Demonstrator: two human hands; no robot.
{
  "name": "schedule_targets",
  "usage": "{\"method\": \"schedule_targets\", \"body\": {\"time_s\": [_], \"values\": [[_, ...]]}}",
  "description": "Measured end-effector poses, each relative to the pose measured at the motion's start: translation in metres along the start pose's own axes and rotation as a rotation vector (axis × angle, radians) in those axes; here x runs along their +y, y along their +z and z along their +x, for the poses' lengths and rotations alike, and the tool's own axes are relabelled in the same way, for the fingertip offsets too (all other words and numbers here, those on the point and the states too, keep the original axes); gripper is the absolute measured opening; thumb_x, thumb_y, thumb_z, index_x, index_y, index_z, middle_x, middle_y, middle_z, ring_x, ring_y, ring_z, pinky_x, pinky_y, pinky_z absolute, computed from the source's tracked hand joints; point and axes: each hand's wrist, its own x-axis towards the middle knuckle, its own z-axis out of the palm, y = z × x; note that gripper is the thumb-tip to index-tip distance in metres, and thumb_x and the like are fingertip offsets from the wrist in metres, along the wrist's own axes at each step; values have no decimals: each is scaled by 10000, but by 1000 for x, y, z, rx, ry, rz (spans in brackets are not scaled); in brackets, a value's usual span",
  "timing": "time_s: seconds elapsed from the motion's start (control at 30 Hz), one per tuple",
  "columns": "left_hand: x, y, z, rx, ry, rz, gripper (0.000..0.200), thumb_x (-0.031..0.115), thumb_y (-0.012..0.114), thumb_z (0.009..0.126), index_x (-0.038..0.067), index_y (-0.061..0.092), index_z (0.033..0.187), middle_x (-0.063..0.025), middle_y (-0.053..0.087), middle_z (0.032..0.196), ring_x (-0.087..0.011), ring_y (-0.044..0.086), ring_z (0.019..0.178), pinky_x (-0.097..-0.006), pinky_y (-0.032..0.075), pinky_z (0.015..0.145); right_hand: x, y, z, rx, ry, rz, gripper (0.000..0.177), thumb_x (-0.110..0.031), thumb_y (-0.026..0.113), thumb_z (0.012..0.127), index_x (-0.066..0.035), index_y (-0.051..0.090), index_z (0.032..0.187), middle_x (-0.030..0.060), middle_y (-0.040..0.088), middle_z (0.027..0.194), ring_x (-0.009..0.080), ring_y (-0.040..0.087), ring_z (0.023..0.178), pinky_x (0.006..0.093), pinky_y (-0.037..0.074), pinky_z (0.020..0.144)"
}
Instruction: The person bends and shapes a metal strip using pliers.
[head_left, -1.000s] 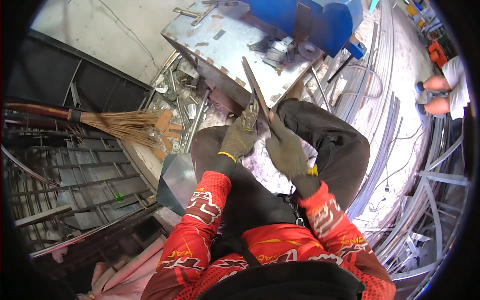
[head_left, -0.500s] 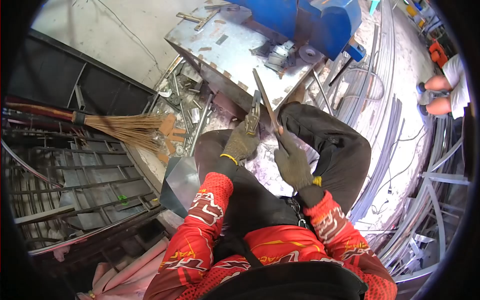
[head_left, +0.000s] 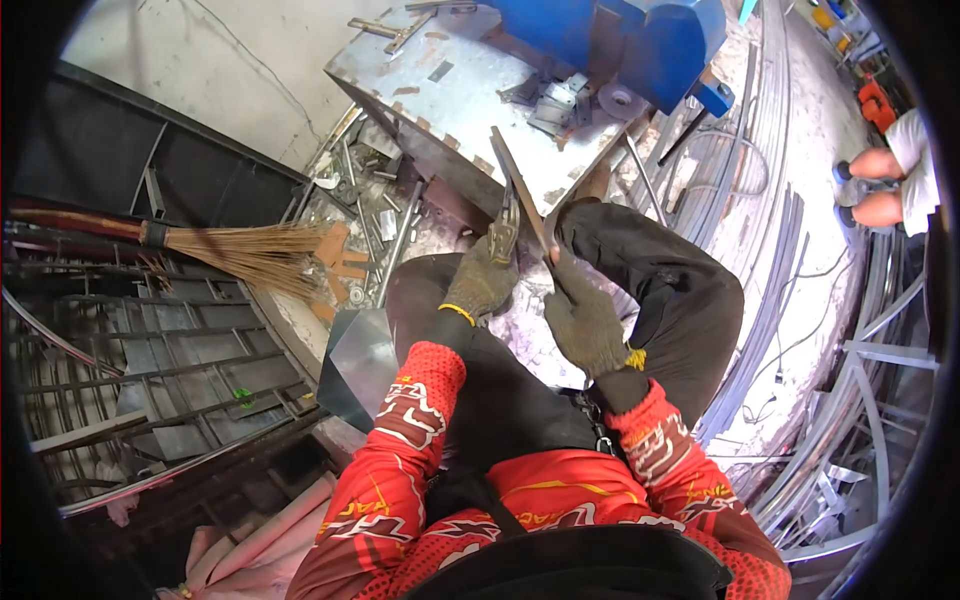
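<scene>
My left hand (head_left: 482,282), in a dark work glove with a yellow cuff edge, is closed around a small grey metal piece (head_left: 508,215) that points up and away. My right hand (head_left: 583,320), gloved the same way, grips the near end of a long, narrow, flat metal bar (head_left: 524,190) shaped like a file. The bar slants up to the left, its middle beside the metal piece and seemingly against it. Both hands are between my bent knees, in front of a steel-topped table (head_left: 470,75). The glove hides the lower part of the small piece.
On the table lie loose metal plates (head_left: 553,108) and a round disc (head_left: 621,101) by a blue machine (head_left: 665,50). A straw broom (head_left: 240,255) and metal scraps are on the left. Long metal strips (head_left: 745,330) run along the right floor; a person's legs (head_left: 880,190) are beyond.
The flat bar has shifted left and slightly toward me, closing the gap to the metal piece. My left hand stays nearly still, and the right hand has moved only slightly.
</scene>
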Motion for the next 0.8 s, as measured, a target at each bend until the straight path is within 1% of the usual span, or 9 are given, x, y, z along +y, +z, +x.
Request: {"method": "schedule_targets", "body": {"time_s": [0.1, 0.13, 0.2, 0.37, 0.53, 0.6, 0.7, 0.73, 0.8], "values": [[5, -3, -2, -97, -340, -415, 578, 147, 672, 849, 33, 544, 1401, -250, 627, 1314, -407, 607, 1238, -439, 503, 1061, 2, 0, -2, 102, -88, 51, 619, -235, 607, 929, -190, 510, 1539, 316, 690, 1117, 517, 675, 973, 549, 535, 846], [3, -2, -2, -102, -332, -405, 578, 147, 672, 849, 33, 544, 1401, -250, 627, 1314, -407, 607, 1238, -439, 503, 1061, -5, -2, 15, 113, -88, 58, 619, -235, 607, 929, -190, 510, 1539, 316, 690, 1117, 517, 675, 973, 549, 535, 846], [-3, 2, -3, -68, -241, -257, 649, 46, 675, 817, 3, 497, 1439, -144, 685, 1124, -296, 664, 1051, -382, 534, 968, -16, -7, 45, -62, 166, 63, 580, -132, 604, 932, -18, 525, 1495, 283, 668, 1312, 433, 659, 1201, 424, 519, 1025], [7, -5, -1, -17, -294, -264, 576, 94, 747, 820, 15, 561, 1359, -126, 687, 1095, -253, 659, 987, -366, 543, 916, 24, 3, 37, 131, 3, 154, 552, -209, 629, 937, -120, 571, 1479, 308, 695, 1194, 458, 687, 1120, 464, 547, 948], [-5, 1, -4, -96, -431, -478, 514, 140, 775, 844, 31, 598, 1314, -84, 691, 1022, -209, 655, 941, -368, 550, 857, 26, -27, 8, 385, -27, 260, 588, -54, 607, 955, -13, 487, 1529, 228, 645, 1409, 283, 645, 1290, 371, 501, 1059], [3, -6, -3, -30, -469, -639, 461, 199, 800, 787, -30, 616, 1143, -128, 659, 979, -226, 650, 888, -379, 555, 794, 38, -36, 11, 408, -106, 261, 592, -48, 597, 964, -4, 469, 1541, 229, 628, 1435, 281, 630, 1310, 365, 482, 1079], [25, -35, -8, -142, -514, -764, 549, 286, 851, 776, -56, 626, 1142, -135, 688, 997, -236, 661, 916, -384, 559, 821, 41, -42, 8, 429, -165, 243, 597, -50, 599, 966, 2, 463, 1544, 225, 621, 1447, 298, 631, 1310, 366, 479, 1083], [26, -37, -10, -138, -522, -763, 549, 286, 851, 776, -56, 626, 1142, -135, 688, 997, -236, 661, 916, -384, 559, 821, 40, -41, 7, 420, -162, 227, 593, -50, 599, 965, 1, 467, 1541, 237, 627, 1431, 303, 636, 1302, 371, 485, 1076], [30, -43, -14, -115, -481, -364, 587, 299, 879, 800, -33, 642, 1222, -107, 723, 1035, -206, 674, 920, -356, 558, 827, 36, -38, 6, 403, -161, 194, 587, -50, 600, 963, -2, 474, 1534, 261, 638, 1400, 314, 648, 1288, 382, 496, 1062]]}}
